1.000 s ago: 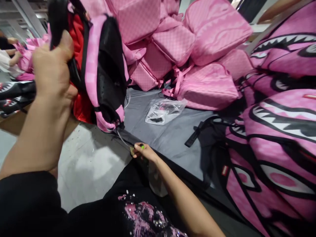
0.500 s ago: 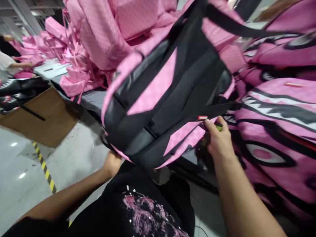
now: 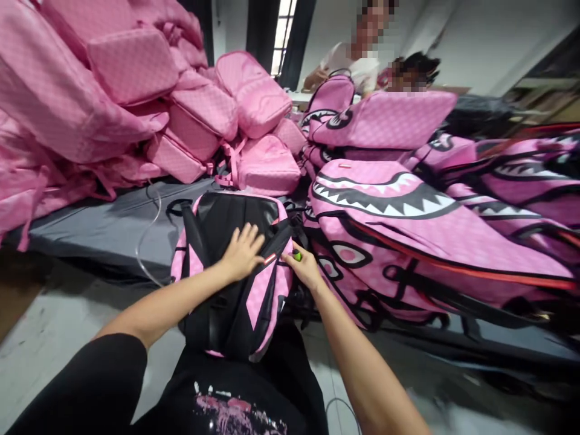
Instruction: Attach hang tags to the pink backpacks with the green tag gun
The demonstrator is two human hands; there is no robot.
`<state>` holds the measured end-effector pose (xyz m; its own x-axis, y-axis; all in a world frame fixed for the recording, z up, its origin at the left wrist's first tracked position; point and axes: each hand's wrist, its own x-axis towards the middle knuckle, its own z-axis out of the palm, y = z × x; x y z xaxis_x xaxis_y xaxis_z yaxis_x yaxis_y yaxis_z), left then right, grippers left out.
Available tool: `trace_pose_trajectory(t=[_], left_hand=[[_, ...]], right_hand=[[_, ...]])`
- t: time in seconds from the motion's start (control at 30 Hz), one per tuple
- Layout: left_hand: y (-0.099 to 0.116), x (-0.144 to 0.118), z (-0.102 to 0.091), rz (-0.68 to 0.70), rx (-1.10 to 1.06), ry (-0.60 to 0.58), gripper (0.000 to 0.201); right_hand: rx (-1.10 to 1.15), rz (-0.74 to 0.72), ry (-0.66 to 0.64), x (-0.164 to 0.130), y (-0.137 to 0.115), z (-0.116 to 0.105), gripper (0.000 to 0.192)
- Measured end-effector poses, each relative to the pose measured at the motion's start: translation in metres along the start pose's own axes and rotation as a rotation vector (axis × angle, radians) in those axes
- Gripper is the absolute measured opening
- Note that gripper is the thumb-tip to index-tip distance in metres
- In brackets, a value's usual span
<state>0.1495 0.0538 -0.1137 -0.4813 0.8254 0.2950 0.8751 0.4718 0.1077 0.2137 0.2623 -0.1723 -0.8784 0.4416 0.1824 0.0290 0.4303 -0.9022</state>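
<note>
Backpack [image 3: 235, 308] overhung the tabletop [image 3: 113, 223]; left hand [image 3: 243, 251] lay spread on it, right hand [image 3: 304, 266] closed round a green item [image 3: 296, 254] at its side. Slackened support could have let the overhang slide off.

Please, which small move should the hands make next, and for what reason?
Perhaps the right hand could lift the pink side of the bag slightly for a closer look. It is at that side, near the red label, holding a small green item; the left hand lies spread on the black back, so it can steady the bag.
</note>
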Motion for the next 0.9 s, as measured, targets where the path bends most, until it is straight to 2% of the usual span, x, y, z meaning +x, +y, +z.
trace_pose_trajectory(t=[0.1,0.17,0.2,0.23,0.3,0.37,0.4,0.43,0.5,0.53,0.57,0.6,0.67,0.73,0.83,0.9], left_hand=[[0.035,-0.015,0.062,-0.056,-0.012,0.004,0.075],[0.045,-0.035,0.084,-0.052,-0.049,0.067,0.077],[0.042,-0.041,0.085,-0.013,-0.062,0.085,0.072],[0.034,-0.042,0.081,0.039,-0.070,0.091,0.063],[0.006,-0.029,0.061,0.137,-0.065,0.069,0.046],[-0.027,0.003,0.037,0.163,-0.044,0.048,0.039],[-0.041,0.024,0.028,0.186,-0.026,0.033,0.039],[-0.051,0.046,0.020,0.234,0.010,0.001,0.038],[-0.060,0.089,0.012,0.357,0.086,-0.086,0.034],[-0.059,0.106,0.011,0.416,0.121,-0.133,0.032],[-0.056,0.120,0.009,0.465,0.150,-0.176,0.034],[-0.052,0.130,0.007,0.504,0.174,-0.213,0.036],[-0.045,0.138,0.000,0.548,0.206,-0.265,0.038],[-0.042,0.136,-0.010,0.593,0.231,-0.297,0.035],[-0.041,0.125,-0.023,0.679,0.250,-0.273,0.027],[-0.035,0.118,-0.020,0.714,0.236,-0.237,0.025]], right_hand=[[-0.067,-0.002,-0.063,0.006,-0.001,-0.012,0.054],[-0.129,0.030,-0.115,0.006,-0.003,-0.021,0.049],[-0.189,0.063,-0.106,0.003,-0.007,-0.025,0.048],[-0.259,0.098,-0.052,-0.001,-0.014,-0.028,0.046],[-0.318,0.129,0.159,-0.012,-0.034,-0.029,0.044],[-0.111,0.094,0.331,-0.025,-0.061,-0.017,0.044],[0.094,0.067,0.313,-0.032,-0.074,-0.005,0.045],[0.293,0.052,0.206,-0.037,-0.085,0.010,0.046],[0.493,0.075,-0.127,-0.047,-0.096,0.044,0.051],[0.498,0.114,-0.272,-0.051,-0.095,0.060,0.054],[0.485,0.152,-0.343,-0.055,-0.090,0.073,0.054],[0.462,0.177,-0.350,-0.061,-0.081,0.081,0.051],[0.408,0.142,-0.225,-0.075,-0.057,0.082,0.042],[0.316,-0.023,-0.067,-0.094,-0.033,0.069,0.040],[0.140,-0.334,0.095,-0.116,-0.009,0.051,0.051],[0.091,-0.413,0.218,-0.119,-0.003,0.055,0.057]])
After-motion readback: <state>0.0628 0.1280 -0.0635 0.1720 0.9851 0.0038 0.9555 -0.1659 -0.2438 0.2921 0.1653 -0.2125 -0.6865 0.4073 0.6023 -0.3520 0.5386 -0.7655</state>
